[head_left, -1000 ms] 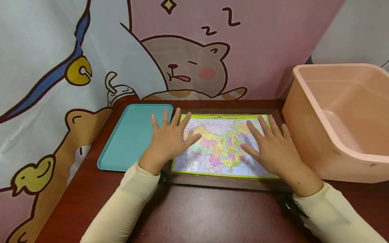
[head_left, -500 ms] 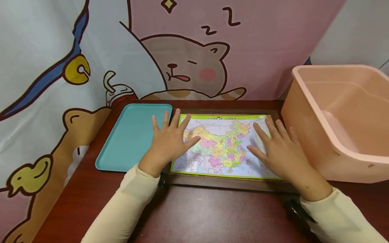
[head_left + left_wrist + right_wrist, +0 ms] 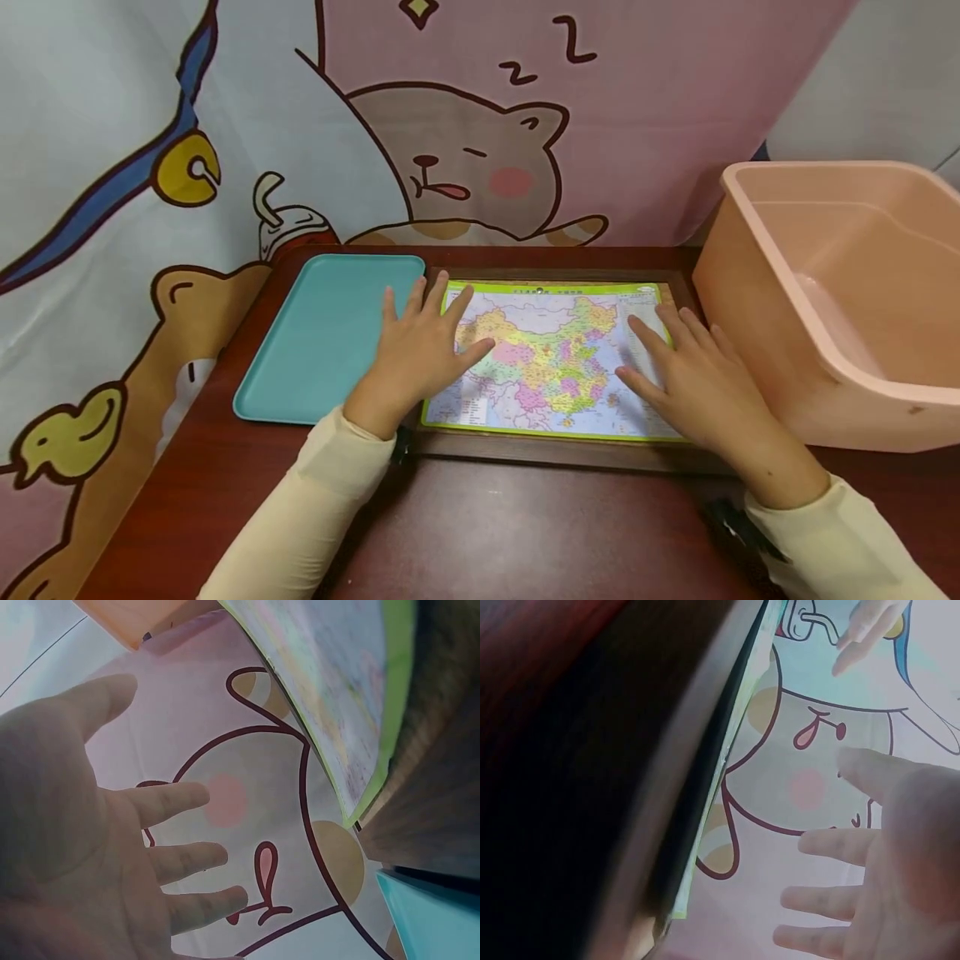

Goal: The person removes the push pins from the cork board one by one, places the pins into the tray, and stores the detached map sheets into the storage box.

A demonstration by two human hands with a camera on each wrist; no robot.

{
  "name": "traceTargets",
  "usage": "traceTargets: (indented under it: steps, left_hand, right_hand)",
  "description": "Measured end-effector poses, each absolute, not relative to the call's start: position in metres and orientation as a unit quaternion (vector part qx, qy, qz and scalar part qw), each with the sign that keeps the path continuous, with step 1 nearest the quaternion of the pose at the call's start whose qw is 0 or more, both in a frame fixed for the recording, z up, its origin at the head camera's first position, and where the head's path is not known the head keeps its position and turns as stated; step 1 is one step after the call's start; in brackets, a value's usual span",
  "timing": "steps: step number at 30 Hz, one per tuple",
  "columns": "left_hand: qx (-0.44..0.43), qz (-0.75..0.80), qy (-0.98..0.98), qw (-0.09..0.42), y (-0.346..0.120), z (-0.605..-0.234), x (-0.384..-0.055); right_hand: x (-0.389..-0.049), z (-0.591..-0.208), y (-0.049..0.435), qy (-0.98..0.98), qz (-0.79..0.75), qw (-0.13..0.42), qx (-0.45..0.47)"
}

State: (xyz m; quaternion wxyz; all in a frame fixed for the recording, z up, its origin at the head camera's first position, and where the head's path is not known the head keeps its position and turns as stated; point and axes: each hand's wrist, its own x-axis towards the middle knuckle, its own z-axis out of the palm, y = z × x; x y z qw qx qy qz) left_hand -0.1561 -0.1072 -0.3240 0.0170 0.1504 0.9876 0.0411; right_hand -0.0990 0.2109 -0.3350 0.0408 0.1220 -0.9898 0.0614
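While your left hand point(image 3: 417, 352) and right hand point(image 3: 703, 382) spread wide, empty, the map point(image 3: 543, 362) looks light, flexible; pinch its edges.

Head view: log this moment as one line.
left hand: spread above left side of map; right hand: spread above right side; held: nothing; tray: left of map; bin: right of map

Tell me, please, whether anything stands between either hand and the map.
Nothing visible does: the left hand and the right hand hover apart from the map, with only open air between. The tray and the tub sit beside it, out of the way.
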Motion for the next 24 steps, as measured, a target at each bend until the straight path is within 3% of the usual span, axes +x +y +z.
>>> traceTargets:
  steps: [7,17,24]
  left_hand:
    - [0.171,0.032,0.984,0.032,-0.105,-0.323,-0.155]
    - [0.192,0.043,0.979,0.05,-0.102,-0.328,-0.155]
    - [0.193,0.034,0.979,0.058,-0.1,-0.331,-0.155]
  right_hand:
    - [-0.097,-0.345,0.215,-0.977,0.083,0.073,0.184]
    - [-0.089,-0.357,0.214,-0.968,0.104,-0.035,0.227]
    - [-0.085,-0.361,0.212,-0.965,0.101,-0.047,0.238]
